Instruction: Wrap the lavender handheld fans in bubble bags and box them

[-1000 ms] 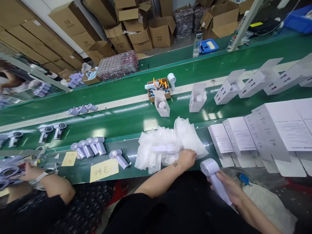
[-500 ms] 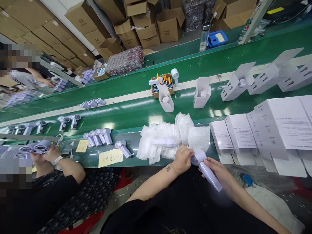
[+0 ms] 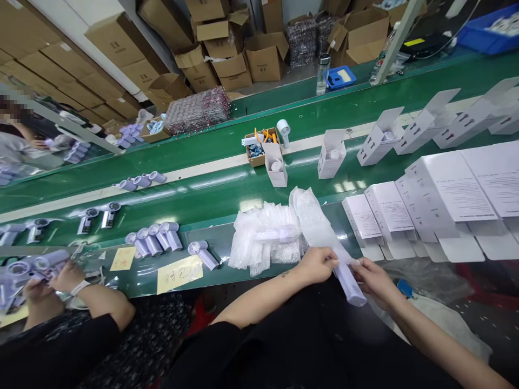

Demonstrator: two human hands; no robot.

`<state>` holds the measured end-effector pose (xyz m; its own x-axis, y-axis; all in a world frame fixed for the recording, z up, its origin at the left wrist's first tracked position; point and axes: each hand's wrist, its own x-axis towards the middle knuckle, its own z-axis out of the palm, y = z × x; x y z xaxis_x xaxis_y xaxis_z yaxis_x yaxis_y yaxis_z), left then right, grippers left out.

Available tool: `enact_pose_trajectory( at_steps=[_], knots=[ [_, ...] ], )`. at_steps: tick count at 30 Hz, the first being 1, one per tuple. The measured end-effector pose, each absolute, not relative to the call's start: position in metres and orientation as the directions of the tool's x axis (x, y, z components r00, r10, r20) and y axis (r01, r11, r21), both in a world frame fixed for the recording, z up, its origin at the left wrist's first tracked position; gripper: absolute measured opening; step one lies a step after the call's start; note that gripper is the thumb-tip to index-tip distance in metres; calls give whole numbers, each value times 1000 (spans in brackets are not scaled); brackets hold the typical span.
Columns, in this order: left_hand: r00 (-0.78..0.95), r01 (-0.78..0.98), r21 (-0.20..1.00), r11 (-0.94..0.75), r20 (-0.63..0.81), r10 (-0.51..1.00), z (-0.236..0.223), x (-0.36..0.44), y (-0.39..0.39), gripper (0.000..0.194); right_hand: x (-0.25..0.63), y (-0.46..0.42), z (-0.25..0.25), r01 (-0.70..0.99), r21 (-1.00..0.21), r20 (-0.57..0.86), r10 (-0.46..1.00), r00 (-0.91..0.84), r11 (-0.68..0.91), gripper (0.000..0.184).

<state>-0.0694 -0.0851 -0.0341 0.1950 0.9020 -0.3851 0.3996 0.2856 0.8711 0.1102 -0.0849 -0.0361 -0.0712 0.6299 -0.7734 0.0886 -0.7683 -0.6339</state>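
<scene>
A lilac handheld fan (image 3: 350, 285) is partly inside a bubble-wrap bag (image 3: 314, 221); its head end is covered and its handle sticks out toward me. My left hand (image 3: 320, 263) is closed on the left edge of the bag's mouth, beside the fan. On the other side, my right hand (image 3: 371, 276) pinches the bag's right edge near the handle. To the left of my hands lies a pile of bubble-wrap bags (image 3: 247, 243), with another lilac fan (image 3: 275, 233) showing on or in them.
White boxes (image 3: 393, 208) stand at right. Open boxes (image 3: 332, 154) and a carton of small parts (image 3: 256, 154) sit on the green belt (image 3: 194, 189). Lilac fans (image 3: 154, 239) and a yellow note (image 3: 179, 274) lie left, near a co-worker's hands (image 3: 67, 276).
The bag has come from the pile over the fan's head, which was bare before. My left hand has moved from the fan's head to the bag. The view has shifted slightly.
</scene>
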Motion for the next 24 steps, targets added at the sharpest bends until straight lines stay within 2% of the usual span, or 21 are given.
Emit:
enact_pose_trajectory(
  at_steps=[2, 4, 6, 8, 10, 11, 13, 14, 15, 16, 18, 19, 20, 22, 24],
  knots=[
    [120, 241, 833, 497, -534, 837, -28, -75, -92, 9, 122, -89, -19, 378, -719, -646, 761, -54, -583, 24],
    [182, 64, 833, 550, -551, 814, -15, -81, -96, 12, 128, -90, 2, 510, -735, -560, 824, -84, -447, 28],
    [249, -82, 861, 502, -470, 847, 3, -90, -96, 19, 128, -87, 21, 424, -767, -582, 800, -146, -480, 28],
    [244, -140, 907, 396, -356, 902, 21, -102, -95, 27, 121, -84, 37, 226, -799, -600, 767, -228, -557, 26],
    [251, -84, 970, 229, -201, 947, 34, -113, -92, 38, 108, -82, 48, 35, -809, -572, 773, -275, -586, 24],
    [283, -20, 990, 141, -130, 950, 36, -117, -91, 53, 101, -82, 50, -43, -808, -552, 781, -294, -587, 23],
    [359, 131, 991, 10, -57, 932, 32, -119, -88, 87, 89, -83, 47, -163, -782, -524, 776, -351, -602, 22],
    [368, 197, 980, -18, -57, 928, 26, -118, -86, 90, 85, -83, 41, -209, -761, -516, 769, -378, -614, 21],
    [346, 249, 968, -18, -72, 935, 18, -115, -85, 79, 84, -83, 31, -249, -743, -518, 769, -375, -622, 19],
    [294, 285, 958, 2, -90, 951, 9, -112, -84, 57, 86, -80, 18, -294, -724, -542, 779, -315, -624, 21],
    [147, 334, 940, 66, -122, 982, -10, -109, -83, 21, 95, -71, -17, -381, -699, -631, 773, -68, -605, 35],
    [85, 353, 931, 96, -134, 987, -18, -109, -83, 14, 100, -64, -37, -429, -688, -680, 726, 99, -586, 41],
    [45, 370, 922, 115, -142, 989, -24, -112, -83, 12, 105, -56, -57, -448, -678, -707, 685, 178, -583, 44],
    [12, 374, 919, 129, -144, 990, -34, -120, -84, 12, 107, -40, -92, -466, -668, -728, 639, 249, -580, 45],
    [14, 299, 941, 158, -170, 985, -39, -133, -85, 13, 102, -31, -117, -462, -685, -716, 636, 287, -563, 42]
  ],
)
